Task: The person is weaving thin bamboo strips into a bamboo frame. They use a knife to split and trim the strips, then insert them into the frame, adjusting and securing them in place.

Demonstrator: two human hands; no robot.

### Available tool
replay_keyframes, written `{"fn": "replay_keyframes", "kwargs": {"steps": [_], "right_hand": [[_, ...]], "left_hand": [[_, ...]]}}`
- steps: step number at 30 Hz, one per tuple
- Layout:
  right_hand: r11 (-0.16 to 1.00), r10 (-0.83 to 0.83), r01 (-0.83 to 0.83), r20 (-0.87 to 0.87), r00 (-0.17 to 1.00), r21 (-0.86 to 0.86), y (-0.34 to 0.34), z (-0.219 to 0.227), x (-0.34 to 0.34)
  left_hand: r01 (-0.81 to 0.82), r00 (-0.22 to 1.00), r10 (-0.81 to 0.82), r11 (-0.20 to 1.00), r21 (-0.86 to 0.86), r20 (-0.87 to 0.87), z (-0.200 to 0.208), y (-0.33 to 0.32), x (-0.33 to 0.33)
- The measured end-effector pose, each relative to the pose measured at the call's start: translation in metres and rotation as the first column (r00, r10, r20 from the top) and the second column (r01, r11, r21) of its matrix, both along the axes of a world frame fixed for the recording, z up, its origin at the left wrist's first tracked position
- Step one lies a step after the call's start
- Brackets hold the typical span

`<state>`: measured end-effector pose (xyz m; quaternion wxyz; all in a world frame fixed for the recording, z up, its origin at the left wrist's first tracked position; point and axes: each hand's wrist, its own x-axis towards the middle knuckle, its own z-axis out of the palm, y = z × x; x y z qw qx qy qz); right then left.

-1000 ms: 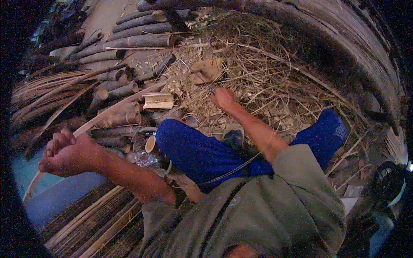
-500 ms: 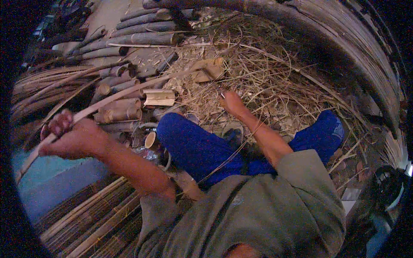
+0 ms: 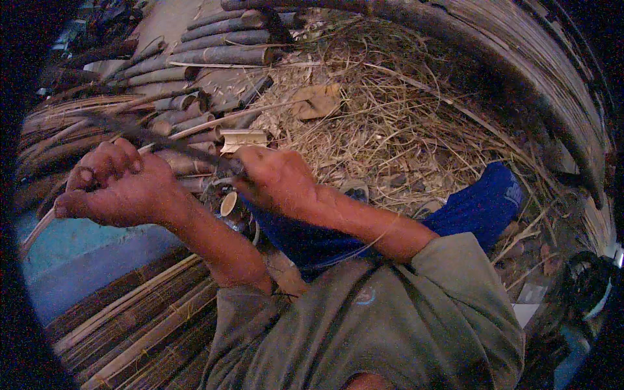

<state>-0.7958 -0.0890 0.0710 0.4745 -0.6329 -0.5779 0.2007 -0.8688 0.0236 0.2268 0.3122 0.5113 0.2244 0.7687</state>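
The strip (image 3: 240, 116) is gripped in the curled left hand (image 3: 123, 185), to the left of the block (image 3: 315, 102) and closer to the body; its far end is brought to the block, seemingly so that the length is steadied there. The knife (image 3: 188, 151) is clasped by its end in the closed right hand (image 3: 273, 179), bodyward of the block, probably so that the blade is left free. The strip's line is crossed by the blurred blade; whether they touch cannot be told. The strip is seen as pale, slender and long.
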Motion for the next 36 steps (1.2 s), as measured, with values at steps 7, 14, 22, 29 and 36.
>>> {"fn": "replay_keyframes", "kwargs": {"steps": [7, 14, 22, 29, 36], "right_hand": [[0.959, -0.051, 0.067, 0.063, 0.997, -0.276, 0.003, -0.058, 0.019], [0.928, -0.048, 0.067, 0.06, 0.997, -0.366, -0.002, -0.086, 0.019], [0.914, -0.096, 0.143, 0.14, 0.986, -0.38, 0.011, -0.111, 0.042], [0.896, -0.109, 0.148, 0.115, 0.987, -0.418, 0.01, -0.154, 0.06], [0.857, -0.032, 0.09, 0.123, 0.992, -0.508, 0.018, -0.171, 0.063]], "left_hand": [[-0.185, 0.98, 0.186, 0.983, 0.019, -0.076, -0.007, 0.019, -0.018], [-0.288, 0.954, 0.285, 0.958, -0.019, -0.09, -0.007, 0.022, -0.031], [-0.274, 0.96, 0.274, 0.962, 0.003, -0.057, -0.005, 0.036, -0.013], [-0.313, 0.948, 0.311, 0.95, -0.016, -0.068, -0.008, 0.043, -0.019], [-0.333, 0.942, 0.332, 0.942, -0.027, -0.039, -0.006, 0.053, -0.022]]}}
